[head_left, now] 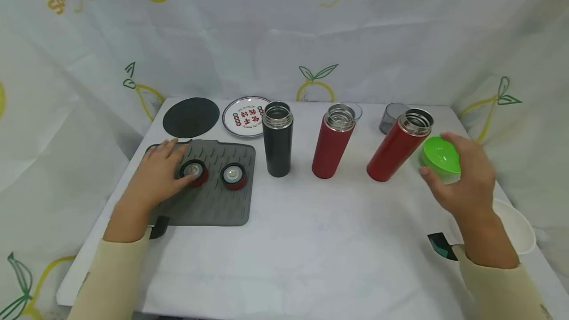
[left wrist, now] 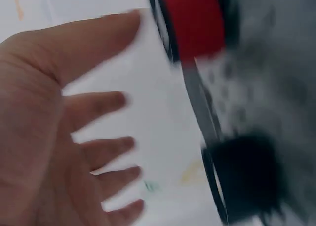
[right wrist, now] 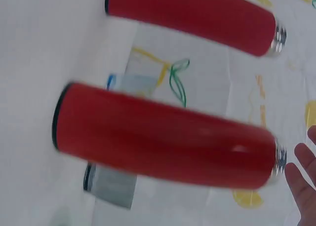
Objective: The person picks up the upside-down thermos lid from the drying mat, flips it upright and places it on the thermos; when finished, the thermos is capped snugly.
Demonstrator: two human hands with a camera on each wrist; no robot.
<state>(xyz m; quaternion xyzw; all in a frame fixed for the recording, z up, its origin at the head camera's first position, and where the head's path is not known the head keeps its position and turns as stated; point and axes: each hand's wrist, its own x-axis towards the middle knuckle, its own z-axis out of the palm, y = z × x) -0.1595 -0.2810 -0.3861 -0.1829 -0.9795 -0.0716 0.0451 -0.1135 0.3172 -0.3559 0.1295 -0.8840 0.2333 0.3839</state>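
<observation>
The white table (head_left: 311, 251) carries all items. The gray ribbed mat (head_left: 200, 211) lies flat at its left side. Three tall cylindrical flasks stand side by side to the right of the mat: the black flask (head_left: 278, 149), the middle red flask (head_left: 330, 149) and the right red flask (head_left: 393, 154). Each flask is uncapped, with a bright steel neck and a mouth facing up; contents cannot be determined.

The left hand (head_left: 155, 172) is above the mat, fingers extended and spread, gripping nothing. The right hand (head_left: 468, 177) is beside the right red flask, thumb and fingers apart, likewise gripping nothing.

The white bowl (head_left: 517, 228) is partly hidden by the right forearm. The black disc (head_left: 191, 117) lies behind the mat, next to the printed plate (head_left: 246, 117). The green bowl (head_left: 440, 154) shows a glossy inner wall; the right hand covers part of it. The gray glass (head_left: 393, 112) is behind the right red flask.

The left lid (head_left: 193, 169) and the right lid (head_left: 233, 175) rest on the mat; each has red sides, a black rim and a pale gray center. The left thumb overlaps the left lid in the head view; contact cannot be confirmed.
</observation>
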